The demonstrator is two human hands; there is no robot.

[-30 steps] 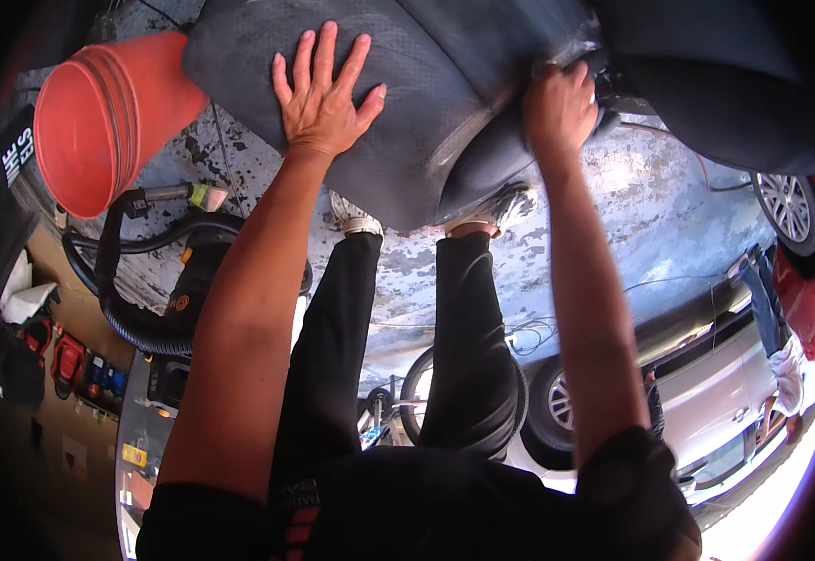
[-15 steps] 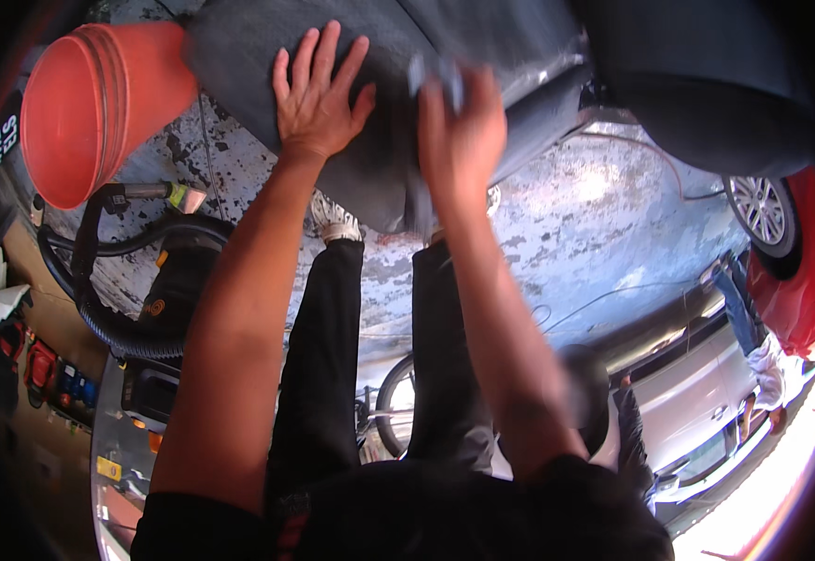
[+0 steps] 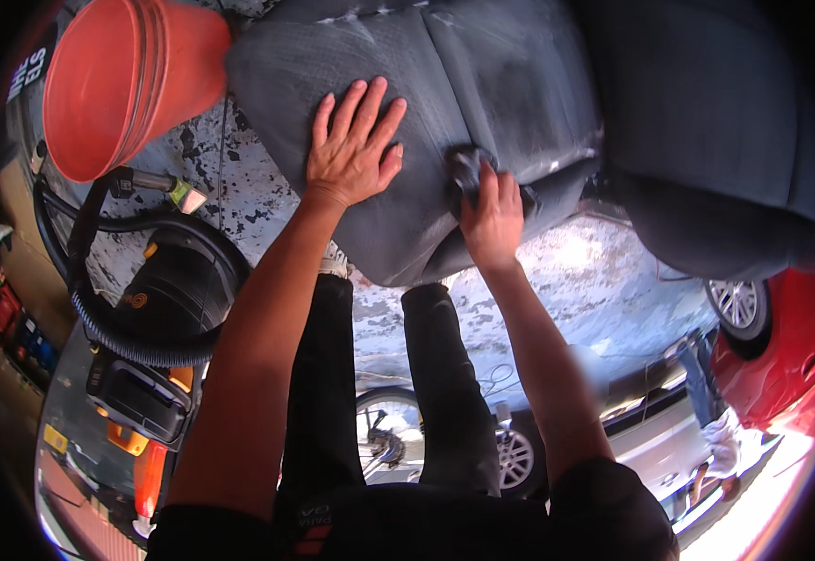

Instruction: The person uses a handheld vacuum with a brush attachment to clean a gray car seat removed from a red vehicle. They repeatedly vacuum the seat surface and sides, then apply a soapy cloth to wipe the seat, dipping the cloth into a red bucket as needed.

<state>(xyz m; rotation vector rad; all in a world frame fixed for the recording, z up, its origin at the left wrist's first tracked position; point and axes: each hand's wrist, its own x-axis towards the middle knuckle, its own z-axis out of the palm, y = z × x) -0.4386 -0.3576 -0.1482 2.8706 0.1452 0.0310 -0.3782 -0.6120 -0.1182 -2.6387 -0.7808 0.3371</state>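
Observation:
A dark grey car seat [image 3: 520,79] with whitish smears along its seams fills the upper middle. My left hand [image 3: 353,154] lies flat on its cushion, fingers spread and pointing away from me. Farther right, my right hand [image 3: 494,220] is closed round a small black-and-grey handheld thing [image 3: 465,166], perhaps a scrub brush, pressed against the seat by the side bolster. My fingers cover part of it, so its exact kind is hidden.
Left of the seat are stacked orange buckets [image 3: 90,89] and a black vacuum cleaner [image 3: 169,280] with its hose. A bicycle wheel [image 3: 389,439] shows below. A red car [image 3: 781,346], a silver car [image 3: 641,458] and a person [image 3: 721,439] are at right.
My right hand has moved toward me and right along the seat with the thing it holds. My left hand stays spread on the cushion. The whole view has shifted.

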